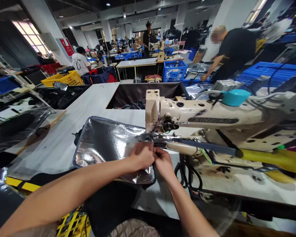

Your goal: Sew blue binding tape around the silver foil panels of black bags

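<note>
- Silver panel (108, 138), dark-edged, flat on table (86, 98); right edge at head of sewing machine (199, 113)
- Left hand (142, 155): fingers curled closed on panel's right edge
- Right hand (163, 162): fingers bent, just beside left; closure and hold hidden, cannot tell
- Black scissors handles (189, 176) right of right hand
- Blue crate (174, 71) beyond table

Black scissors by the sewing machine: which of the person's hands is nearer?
Right. The right hand is just left of the scissors; the left hand is farther left, over the silver panel.
</note>
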The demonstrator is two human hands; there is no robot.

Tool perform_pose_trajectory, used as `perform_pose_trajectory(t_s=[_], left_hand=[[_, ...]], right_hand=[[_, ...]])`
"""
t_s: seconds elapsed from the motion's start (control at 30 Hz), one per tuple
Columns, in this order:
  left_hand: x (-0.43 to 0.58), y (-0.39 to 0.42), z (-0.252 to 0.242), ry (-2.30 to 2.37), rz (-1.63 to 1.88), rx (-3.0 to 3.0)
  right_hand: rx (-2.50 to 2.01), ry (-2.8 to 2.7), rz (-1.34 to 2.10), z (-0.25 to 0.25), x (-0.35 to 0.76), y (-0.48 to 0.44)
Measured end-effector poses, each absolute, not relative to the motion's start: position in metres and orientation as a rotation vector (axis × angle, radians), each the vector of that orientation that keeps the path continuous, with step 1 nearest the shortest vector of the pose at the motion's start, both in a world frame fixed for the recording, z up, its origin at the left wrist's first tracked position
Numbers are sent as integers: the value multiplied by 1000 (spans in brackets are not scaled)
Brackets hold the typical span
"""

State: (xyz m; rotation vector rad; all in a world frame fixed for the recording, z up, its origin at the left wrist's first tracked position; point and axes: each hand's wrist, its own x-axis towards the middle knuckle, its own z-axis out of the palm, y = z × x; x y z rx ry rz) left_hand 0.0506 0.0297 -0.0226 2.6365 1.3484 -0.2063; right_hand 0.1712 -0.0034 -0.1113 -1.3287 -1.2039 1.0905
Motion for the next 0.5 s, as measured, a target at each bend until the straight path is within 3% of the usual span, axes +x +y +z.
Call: perform_pose_trajectory(t_s=[0.5], left_hand=[[46,18,-11,1490,-12,2639]], right_hand=[[-1295,-1292,1120,-126,182,14]])
